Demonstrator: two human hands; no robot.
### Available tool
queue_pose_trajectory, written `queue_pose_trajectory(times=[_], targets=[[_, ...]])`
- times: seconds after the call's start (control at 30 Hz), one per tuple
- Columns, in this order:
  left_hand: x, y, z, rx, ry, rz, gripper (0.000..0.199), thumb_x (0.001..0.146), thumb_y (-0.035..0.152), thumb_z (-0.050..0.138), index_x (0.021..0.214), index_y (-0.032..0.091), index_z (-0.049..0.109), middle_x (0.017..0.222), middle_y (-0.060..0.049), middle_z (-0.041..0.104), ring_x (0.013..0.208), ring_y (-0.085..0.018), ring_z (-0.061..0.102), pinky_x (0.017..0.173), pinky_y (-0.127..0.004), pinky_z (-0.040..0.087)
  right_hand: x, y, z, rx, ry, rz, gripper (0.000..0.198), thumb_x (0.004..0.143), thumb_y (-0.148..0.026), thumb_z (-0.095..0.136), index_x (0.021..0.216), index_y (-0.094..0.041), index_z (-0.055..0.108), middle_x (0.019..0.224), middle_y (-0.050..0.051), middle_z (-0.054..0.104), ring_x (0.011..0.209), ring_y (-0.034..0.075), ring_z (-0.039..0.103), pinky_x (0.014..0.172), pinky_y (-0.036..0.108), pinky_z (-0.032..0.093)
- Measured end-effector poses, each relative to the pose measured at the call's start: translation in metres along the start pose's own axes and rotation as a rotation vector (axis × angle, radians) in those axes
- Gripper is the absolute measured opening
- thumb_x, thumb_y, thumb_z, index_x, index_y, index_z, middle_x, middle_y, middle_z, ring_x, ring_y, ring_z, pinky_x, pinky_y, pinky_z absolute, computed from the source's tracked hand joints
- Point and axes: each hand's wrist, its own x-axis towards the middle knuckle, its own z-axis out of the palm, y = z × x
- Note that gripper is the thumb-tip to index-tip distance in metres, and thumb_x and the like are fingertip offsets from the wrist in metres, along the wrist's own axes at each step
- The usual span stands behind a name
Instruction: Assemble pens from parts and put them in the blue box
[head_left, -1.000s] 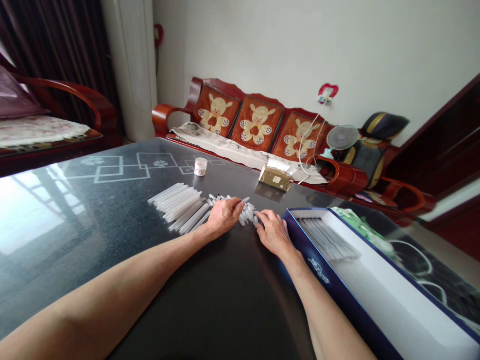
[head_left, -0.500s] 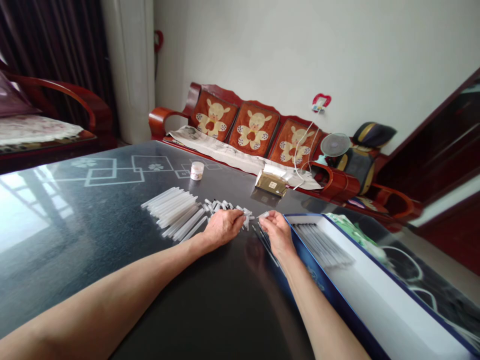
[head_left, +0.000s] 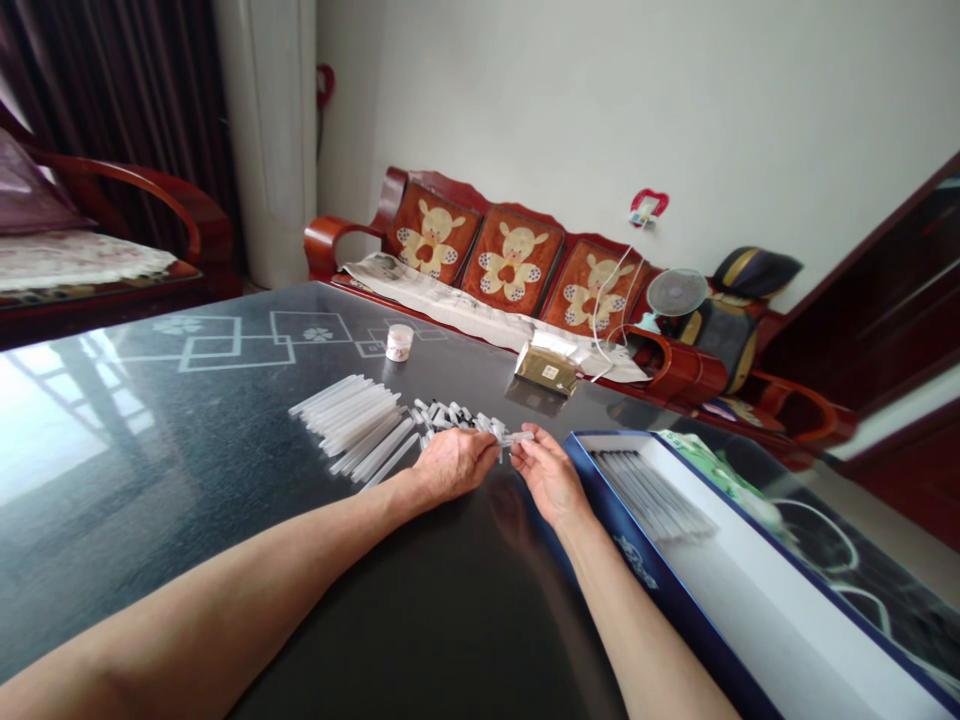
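My left hand (head_left: 459, 463) is closed in a pinch at the near edge of a pile of small white and black pen caps (head_left: 454, 413). What sits inside its fingers is hidden. My right hand (head_left: 551, 477) faces it, thumb and fingertips around a small whitish pen cap (head_left: 519, 437). That piece spans the narrow gap between both hands' fingertips. Left of the pile lies a row of whitish translucent pen barrels (head_left: 352, 415), side by side. Just right of my right hand is a long blue box (head_left: 694, 590) with a white inside, holding a row of pens with dark tips (head_left: 649, 495).
A small round white tub (head_left: 399, 343) stands on the dark glossy table (head_left: 225, 450) behind the barrels. A gold tissue box (head_left: 549, 368) is near the far edge. Green packaging (head_left: 720, 470) and white cables (head_left: 817, 535) lie beyond the blue box. A wooden sofa (head_left: 326, 245) stands behind.
My hands have come closer together, the right one turning its palm more into view. Thin dark rods seen under my right hand before no longer show. The view has shifted slightly.
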Motion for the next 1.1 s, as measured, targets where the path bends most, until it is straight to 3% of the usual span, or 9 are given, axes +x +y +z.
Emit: queue_pose_trajectory(times=[0.33,0.7,0.93,1.1], targets=[[0.000,0.000,0.000,-0.018,0.003,-0.018,0.029,0.095,0.036,0.040,0.091,0.020,0.065,0.083,-0.006,0.068,0.076,-0.018,0.066,0.066,-0.025,0.045,0.001,0.001,-0.004,-0.047,0.013,-0.046,0.038,0.058,-0.029,0.077,0.090,-0.023,0.060,0.078,-0.001,0.069,0.068,0.013,0.063,0.066,0.028,0.051],[0.000,-0.002,0.001,0.030,-0.035,-0.005,0.032,0.094,0.036,0.038,0.086,0.019,0.064,0.079,-0.007,0.069,0.074,-0.021,0.067,0.062,-0.026,0.043,-0.005,0.009,0.001,-0.145,-0.091,-0.083,0.033,0.061,-0.032,0.081,0.088,-0.020,0.065,0.081,-0.001,0.068,0.071,0.012,0.061,0.068,0.025,0.047],[0.002,0.001,-0.004,0.082,-0.076,0.000,0.036,0.095,0.036,0.037,0.083,0.017,0.065,0.077,-0.009,0.069,0.072,-0.022,0.067,0.062,-0.029,0.045,-0.006,0.003,-0.001,-0.172,-0.116,-0.030,0.032,0.063,-0.036,0.080,0.087,-0.018,0.069,0.079,0.001,0.070,0.070,0.012,0.063,0.068,0.026,0.049],[0.000,0.000,-0.005,0.116,-0.073,0.036,0.036,0.095,0.035,0.037,0.085,0.014,0.065,0.079,-0.012,0.068,0.071,-0.022,0.066,0.064,-0.031,0.047,-0.009,0.003,0.002,-0.185,-0.047,0.024,0.033,0.060,-0.034,0.083,0.086,-0.017,0.070,0.074,0.001,0.071,0.064,0.012,0.063,0.065,0.027,0.051]])
